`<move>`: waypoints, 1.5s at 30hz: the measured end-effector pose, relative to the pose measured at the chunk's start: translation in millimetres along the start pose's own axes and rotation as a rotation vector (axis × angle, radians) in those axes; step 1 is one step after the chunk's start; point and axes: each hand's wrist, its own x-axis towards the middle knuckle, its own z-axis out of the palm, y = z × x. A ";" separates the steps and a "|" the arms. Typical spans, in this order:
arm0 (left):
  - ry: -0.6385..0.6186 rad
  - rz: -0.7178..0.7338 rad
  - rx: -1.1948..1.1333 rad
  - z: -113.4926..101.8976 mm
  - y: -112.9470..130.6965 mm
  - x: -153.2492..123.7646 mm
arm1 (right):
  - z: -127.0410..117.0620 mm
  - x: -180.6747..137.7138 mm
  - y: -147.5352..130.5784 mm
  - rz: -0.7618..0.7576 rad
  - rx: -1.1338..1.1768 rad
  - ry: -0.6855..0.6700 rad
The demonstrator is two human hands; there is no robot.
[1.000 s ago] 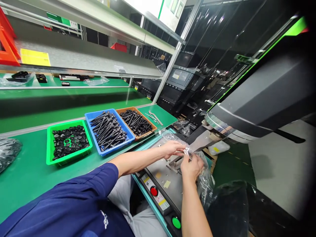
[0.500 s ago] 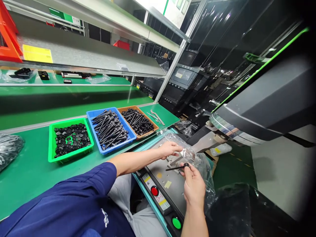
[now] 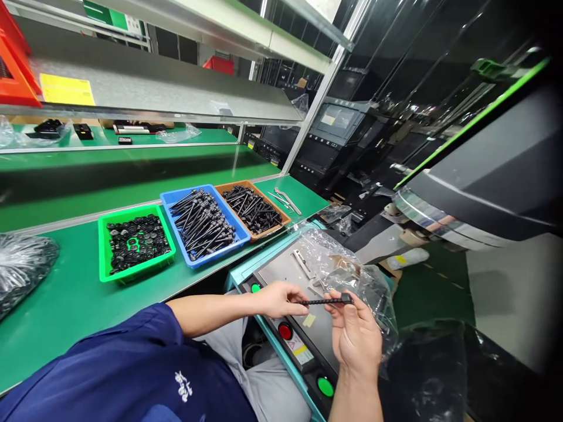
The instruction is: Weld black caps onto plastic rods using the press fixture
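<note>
A black ribbed rod with a blocky head (image 3: 317,302) lies roughly level between my two hands, above the grey plate of the machine. My left hand (image 3: 280,300) pinches its thin end between thumb and fingers. At the other end, near the head, my right hand (image 3: 357,335) grips it with the palm turned partly up. Behind my hands a crumpled clear plastic bag (image 3: 373,287) lies over the plate, next to a small metal fixture (image 3: 303,264).
Left of the machine stand a green tray (image 3: 105,249) of small black parts, a blue tray (image 3: 169,220) of black rods and a brown tray (image 3: 288,220) of similar pieces. A red button (image 3: 285,331) and a green button (image 3: 325,386) line the machine's front. A dark machine head (image 3: 488,187) overhangs at right.
My left hand has come back from the plastic bag and taken the rod's thin end. My right hand has turned, palm more upward, still holding the rod. The view has shifted slightly.
</note>
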 end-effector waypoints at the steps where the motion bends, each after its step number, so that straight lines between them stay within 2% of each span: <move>1: -0.004 0.041 0.072 0.3 2.3 -5.3 | 2.7 -0.9 -0.2 0.004 0.001 0.005; 3: 0.006 0.057 0.111 0.7 5.0 -10.6 | 6.8 -2.1 0.1 0.018 -0.006 0.016; 8: -0.113 -0.083 -0.233 4.3 -1.4 -8.8 | 4.7 -4.5 10.3 0.175 -0.192 -0.060; 12: -0.138 -0.108 -0.314 7.1 -8.1 -8.6 | 2.0 -7.8 19.2 0.205 -0.333 -0.084; 19: -0.115 -0.068 -0.285 4.8 -14.8 -8.6 | 10.4 -10.3 23.6 0.035 -0.508 -0.064; 25: -0.086 -0.044 -0.085 -1.6 -15.5 -6.2 | 12.5 -13.1 25.8 -0.277 -0.838 -0.068; 28: -0.070 -0.044 -0.022 -4.5 -14.9 -5.2 | 19.4 -13.6 22.6 -0.381 -0.874 -0.066; 32: -0.080 -0.027 -0.004 -8.4 -12.1 -4.9 | 24.8 -12.1 23.7 -0.443 -0.878 -0.069; 39: -0.071 -0.050 -0.163 -9.5 -13.4 -9.3 | 28.6 -5.6 39.0 -0.349 -0.871 0.024; 42: -0.086 -0.067 -0.255 -13.1 -15.0 -13.4 | 38.1 0.7 41.3 -0.206 -0.767 0.016; 45: -0.014 -0.106 -0.262 -31.0 -9.0 -16.6 | 44.6 5.8 43.1 -0.071 -0.653 -0.057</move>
